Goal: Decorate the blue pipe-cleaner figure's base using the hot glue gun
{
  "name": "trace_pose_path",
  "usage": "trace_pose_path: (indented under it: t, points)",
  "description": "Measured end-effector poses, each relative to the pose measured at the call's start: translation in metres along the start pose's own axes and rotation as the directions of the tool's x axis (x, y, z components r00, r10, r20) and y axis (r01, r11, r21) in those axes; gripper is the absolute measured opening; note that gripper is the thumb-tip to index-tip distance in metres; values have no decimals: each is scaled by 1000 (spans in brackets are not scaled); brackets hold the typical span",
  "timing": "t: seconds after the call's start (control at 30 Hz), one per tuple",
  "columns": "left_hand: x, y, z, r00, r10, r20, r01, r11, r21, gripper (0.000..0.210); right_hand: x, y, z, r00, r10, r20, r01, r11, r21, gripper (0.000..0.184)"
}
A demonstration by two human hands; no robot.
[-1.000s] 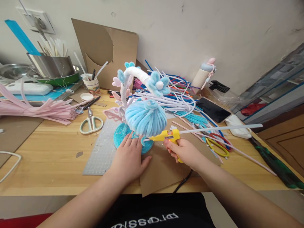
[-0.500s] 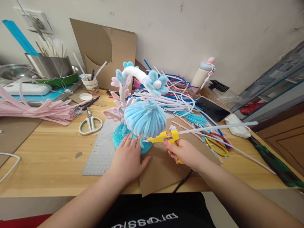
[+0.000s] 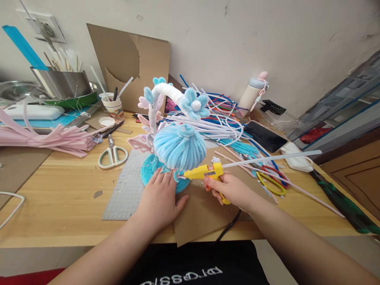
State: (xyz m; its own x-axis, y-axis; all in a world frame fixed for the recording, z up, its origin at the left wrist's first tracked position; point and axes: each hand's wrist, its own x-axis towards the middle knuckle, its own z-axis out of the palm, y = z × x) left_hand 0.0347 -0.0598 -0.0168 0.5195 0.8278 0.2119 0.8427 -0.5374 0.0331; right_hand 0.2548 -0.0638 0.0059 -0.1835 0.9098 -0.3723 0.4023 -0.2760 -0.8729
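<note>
My left hand [image 3: 162, 200] lies with fingers stretched over the round blue base [image 3: 151, 163] of a pipe-cleaner lamp. In my right hand [image 3: 227, 188] is a yellow glue gun [image 3: 204, 172], its nozzle pointing left at a small blue curl [image 3: 176, 176] beside my left fingertips. Whether the nozzle touches the curl I cannot tell. A long glue stick [image 3: 273, 158] juts from the gun's rear. Above my fingers hangs the pleated light-blue shade [image 3: 180, 147], hiding part of the base. The white curved stem [image 3: 168, 91] carries a blue flower [image 3: 194, 103] and pink leaves.
Beneath lie a grey cutting mat [image 3: 118, 202] and a cardboard sheet [image 3: 198, 221]. Scissors [image 3: 113, 154] rest at left, near pink pipe cleaners [image 3: 59, 138]. Behind are loose white pipe cleaners [image 3: 198, 126], with yellow-handled pliers [image 3: 271, 184] and a phone [image 3: 265, 135] to the right.
The blue shade has swayed slightly left. The glue gun has shifted barely, and my left hand stays in place on the base.
</note>
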Motion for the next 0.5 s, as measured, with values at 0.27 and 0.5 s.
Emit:
trace_pose_path:
  t: [0.27,0.5]
  points:
    - [0,1,-2,1000,0,8,0,1000,9,64,2,-4,2,998,61,3,-61,995,81,40]
    - [0,0,0,1000,0,7,0,999,42,63,3,0,1,999,27,-26,-26,999,22,41]
